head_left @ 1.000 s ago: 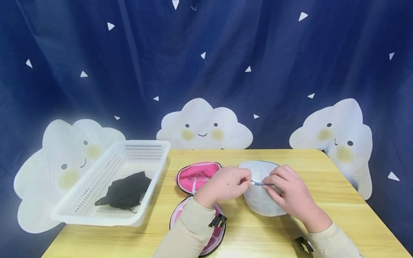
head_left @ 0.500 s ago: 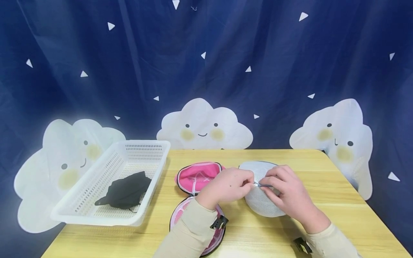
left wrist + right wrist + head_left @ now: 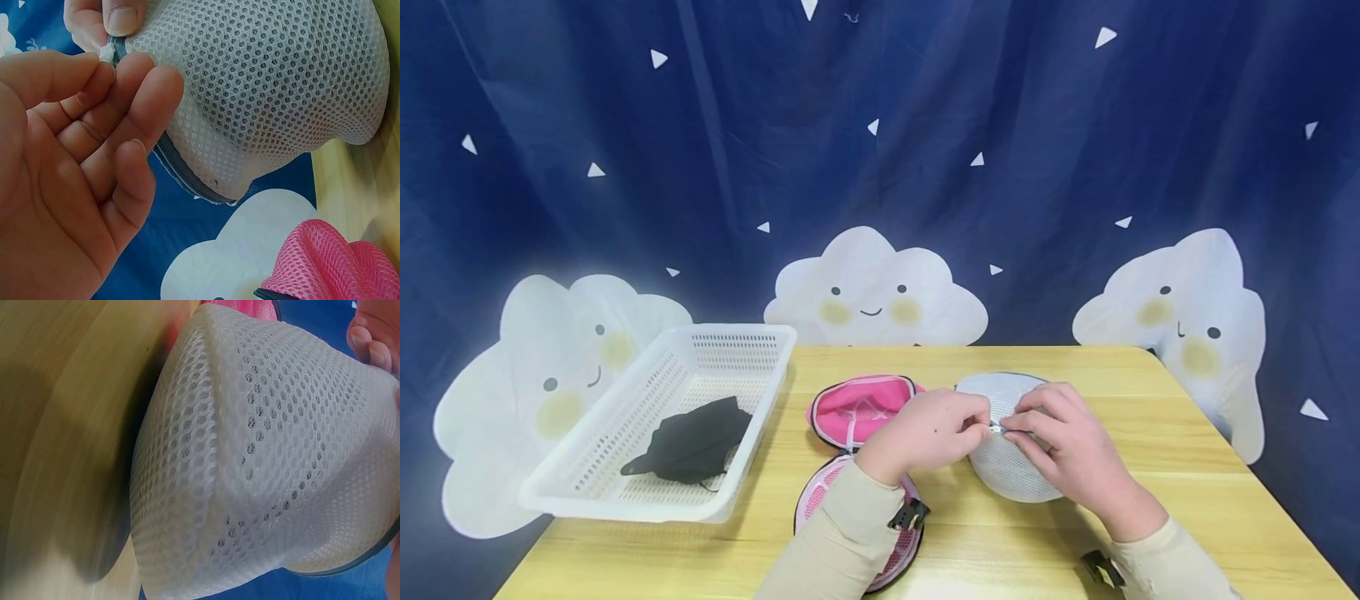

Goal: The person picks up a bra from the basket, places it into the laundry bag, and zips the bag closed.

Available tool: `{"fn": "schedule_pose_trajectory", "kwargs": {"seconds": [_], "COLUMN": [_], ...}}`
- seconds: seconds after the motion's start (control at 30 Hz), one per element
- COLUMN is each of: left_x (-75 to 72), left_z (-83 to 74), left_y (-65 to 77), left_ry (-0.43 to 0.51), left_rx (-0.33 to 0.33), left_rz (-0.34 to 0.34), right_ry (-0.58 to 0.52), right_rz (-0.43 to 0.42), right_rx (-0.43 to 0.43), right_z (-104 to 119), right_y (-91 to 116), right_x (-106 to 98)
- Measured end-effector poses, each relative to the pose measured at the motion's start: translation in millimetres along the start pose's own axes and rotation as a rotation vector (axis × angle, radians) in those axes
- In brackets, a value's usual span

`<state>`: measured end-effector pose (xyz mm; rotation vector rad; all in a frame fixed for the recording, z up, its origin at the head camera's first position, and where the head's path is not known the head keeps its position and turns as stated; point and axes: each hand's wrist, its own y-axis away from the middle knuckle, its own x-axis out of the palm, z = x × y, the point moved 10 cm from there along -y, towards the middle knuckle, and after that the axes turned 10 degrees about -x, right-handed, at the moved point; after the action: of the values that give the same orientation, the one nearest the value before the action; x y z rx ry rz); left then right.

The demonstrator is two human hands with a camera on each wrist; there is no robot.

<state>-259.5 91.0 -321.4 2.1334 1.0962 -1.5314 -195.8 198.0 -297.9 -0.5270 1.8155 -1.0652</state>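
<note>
Currently; left hand (image 3: 931, 433), right hand (image 3: 1067, 446) pinch zipper (image 3: 179, 169) on white bag (image 3: 1011, 475); left sleeve (image 3: 842, 533) overlaps pink bag (image 3: 831, 425); basket (image 3: 625, 509) holds cloth (image 3: 696, 442)

Cloth (image 3: 691, 443) lies in the basket (image 3: 625, 508) left of the pouch (image 3: 868, 417), itself left of the bag (image 3: 1011, 473).

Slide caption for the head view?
Left hand and right hand pinch a white mesh bag at its zipper, near an open pink bag and a basket holding black cloth.
</note>
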Motion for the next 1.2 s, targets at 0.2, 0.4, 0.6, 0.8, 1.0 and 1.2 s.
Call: {"fn": "schedule_pose_trajectory", "kwargs": {"seconds": [0.2,0.4,0.6,0.8,1.0,1.2], "left_x": [-1.0,-2.5,-4.6,-7.1,-8.1,-9.1], "left_z": [2.1,6.2,11.3,16.4,19.0,14.2], "left_y": [-0.3,-1.5,-0.2,1.4,1.7,1.2], "left_ry": [-0.02,-0.027,-0.021,-0.023,-0.01,0.005], "left_rx": [-0.006,-0.022,-0.033,-0.039,-0.05,-0.029], "left_rz": [-0.013,-0.024,-0.035,-0.053,-0.05,-0.044], "right_ry": [0.006,0.013,0.021,0.021,0.017,0.032], "right_rz": [0.0,-0.003,-0.002,0.0,0.001,0.009], "right_rx": [-0.001,0.006,0.011,0.013,0.025,0.038], "right_z": [0,-1,-1,-2,-3,-4], "right_y": [-1,-1,0,0,1,1], "right_x": [0,-1,0,0,0,0]}}
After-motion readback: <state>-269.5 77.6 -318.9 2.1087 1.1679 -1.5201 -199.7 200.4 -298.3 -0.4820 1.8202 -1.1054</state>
